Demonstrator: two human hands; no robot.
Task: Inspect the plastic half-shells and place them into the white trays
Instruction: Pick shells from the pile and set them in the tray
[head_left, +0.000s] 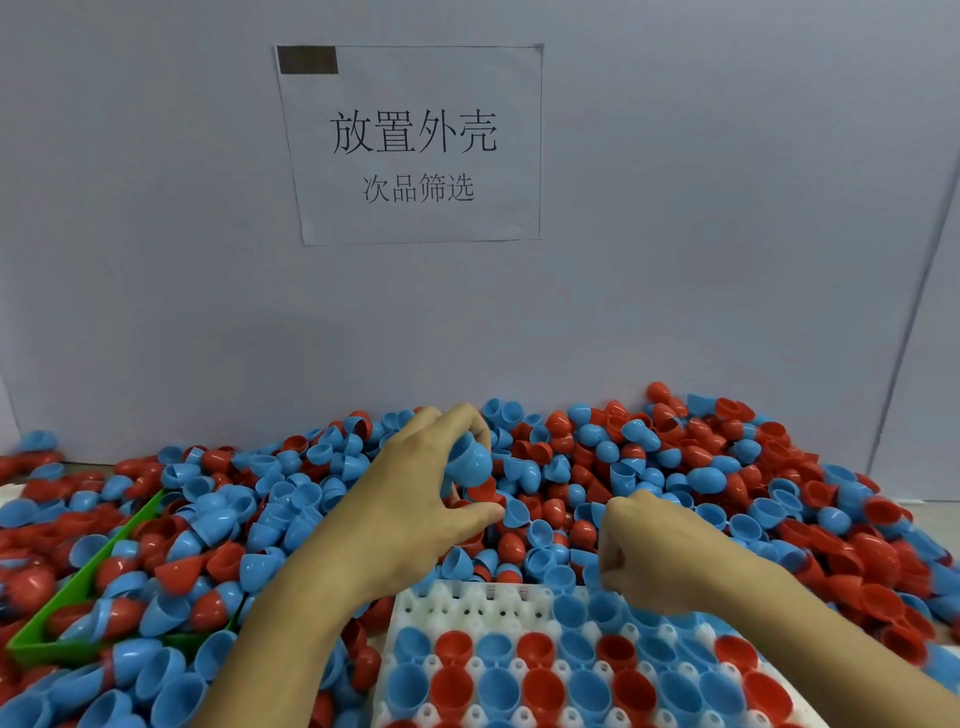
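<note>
A deep heap of red and blue plastic half-shells (675, 467) covers the table against the wall. My left hand (415, 499) is over the middle of the heap and grips a blue half-shell (467, 460) between its fingers, with a red shell (485, 491) just under it by the thumb. My right hand (654, 551) is curled at the heap's near edge, just above the white tray (467, 605); what its fingers hold is hidden. The tray's pockets hold several red and blue shells, and its far left pockets stand empty.
A green bin (78, 597) at the left is filled with and half buried in shells. A grey partition wall (156, 260) with a printed paper sign (415, 145) closes the back. Loose shells lie all round the tray.
</note>
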